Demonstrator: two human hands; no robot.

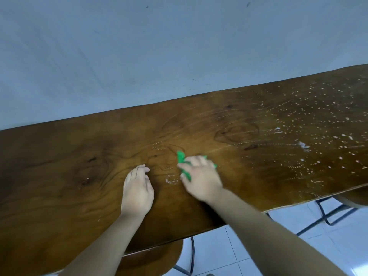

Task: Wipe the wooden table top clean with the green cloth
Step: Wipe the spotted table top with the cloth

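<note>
A wooden stool seat point(151, 261) showed below the near edge of a dark wooden counter point(59, 186). The left hand point(137, 188) lay flat on the wood, its fingers point(139, 171) straight and together, holding nothing. Just beside it, the right hand point(201, 180) pressed a bunched green cloth point(181, 156) onto the counter, fingers curled over it; green poked out beyond the fingertips and thumb. The cloth looked light, soft and limp, likely damp, so it would bunch and slide easily; gripping it as a wad under the palm seemed best. Farther right, white droplets point(318, 124) speckled the unwiped wood, with a pale wall point(139, 46) behind
</note>
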